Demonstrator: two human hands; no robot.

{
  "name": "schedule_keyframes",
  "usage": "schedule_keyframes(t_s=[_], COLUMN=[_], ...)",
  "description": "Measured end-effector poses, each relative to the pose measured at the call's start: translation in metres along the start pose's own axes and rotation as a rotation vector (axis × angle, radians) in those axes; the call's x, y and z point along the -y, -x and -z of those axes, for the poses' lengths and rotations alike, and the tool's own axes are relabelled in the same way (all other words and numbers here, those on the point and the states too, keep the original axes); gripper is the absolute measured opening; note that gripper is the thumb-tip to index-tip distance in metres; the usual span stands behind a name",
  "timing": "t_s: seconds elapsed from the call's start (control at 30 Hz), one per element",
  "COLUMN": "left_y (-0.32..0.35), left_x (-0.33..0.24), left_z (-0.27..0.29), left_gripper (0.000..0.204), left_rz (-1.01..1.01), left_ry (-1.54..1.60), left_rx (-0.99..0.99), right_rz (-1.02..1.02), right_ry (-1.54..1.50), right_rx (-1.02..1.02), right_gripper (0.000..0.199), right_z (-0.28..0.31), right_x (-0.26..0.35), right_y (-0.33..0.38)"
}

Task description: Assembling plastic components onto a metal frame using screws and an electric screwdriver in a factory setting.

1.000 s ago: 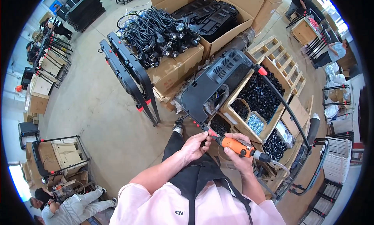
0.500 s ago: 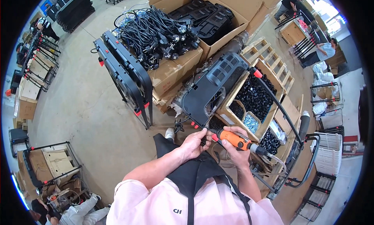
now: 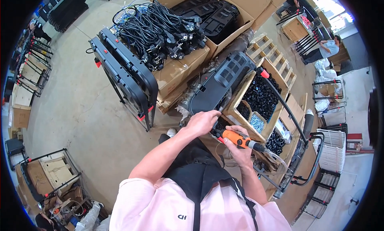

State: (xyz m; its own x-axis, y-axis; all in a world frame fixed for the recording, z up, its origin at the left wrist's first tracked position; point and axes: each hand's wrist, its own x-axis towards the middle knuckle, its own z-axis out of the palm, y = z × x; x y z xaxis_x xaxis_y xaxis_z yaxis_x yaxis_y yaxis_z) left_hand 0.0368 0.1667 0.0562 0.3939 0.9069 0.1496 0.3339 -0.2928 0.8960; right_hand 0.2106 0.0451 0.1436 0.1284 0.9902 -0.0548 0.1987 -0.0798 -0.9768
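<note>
My right hand (image 3: 239, 144) is wrapped around an orange power screwdriver (image 3: 236, 138) with a black nose and a clear hose running off its rear. The nose points left, toward my left hand (image 3: 203, 123). That hand lies over the near end of a black plastic panel (image 3: 206, 96) with a vented motor cover (image 3: 231, 71); its fingers are curled, and what they hold is hidden. Beside the panel, a wooden box (image 3: 229, 110) holds black round parts (image 3: 262, 96) and small open containers, one with silvery screws (image 3: 256, 122).
Black power cables (image 3: 158, 35) are heaped on a cardboard box (image 3: 180, 73). Behind it, an open carton (image 3: 245, 28) holds black plastic parts. Folded black frames (image 3: 126, 77) stand at left. A black tube (image 3: 289, 111) crosses the bench at right. Other people (image 3: 329, 47) are farther off.
My left hand has moved up and forward, over the panel's near end, and its fingers have left the screwdriver's tip. The screwdriver has shifted slightly left and up in my right hand.
</note>
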Motion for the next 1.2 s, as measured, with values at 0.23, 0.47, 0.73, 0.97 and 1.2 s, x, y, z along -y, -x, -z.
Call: schedule_keyframes(t_s=[0.23,0.47,0.73,0.97,1.2], left_y=[-0.018,-0.008,0.036,0.074,0.085], left_x=[0.002,0.01,0.013,0.018,0.01], left_z=[0.012,0.019,0.052,0.024,0.01], left_gripper=[0.026,0.029,0.024,0.023,0.028], left_rz=[-0.02,0.05,0.785,0.809,0.909], left_ry=[-0.461,-0.206,1.201,1.222,1.433], left_rx=[0.461,0.227,0.203,0.169,0.179], right_rz=[-0.014,0.039,0.083,-0.035,0.038], right_ry=[0.092,0.371,0.379,0.281,0.028], right_rx=[0.029,0.121,0.141,0.127,0.033], right_gripper=[0.049,0.038,0.036,0.04,0.047], right_z=[-0.001,-0.013,-0.012,-0.015,-0.009], right_x=[0.005,0.028,0.02,0.02,0.028], right_y=[-0.007,-0.019,-0.023,-0.026,-0.015])
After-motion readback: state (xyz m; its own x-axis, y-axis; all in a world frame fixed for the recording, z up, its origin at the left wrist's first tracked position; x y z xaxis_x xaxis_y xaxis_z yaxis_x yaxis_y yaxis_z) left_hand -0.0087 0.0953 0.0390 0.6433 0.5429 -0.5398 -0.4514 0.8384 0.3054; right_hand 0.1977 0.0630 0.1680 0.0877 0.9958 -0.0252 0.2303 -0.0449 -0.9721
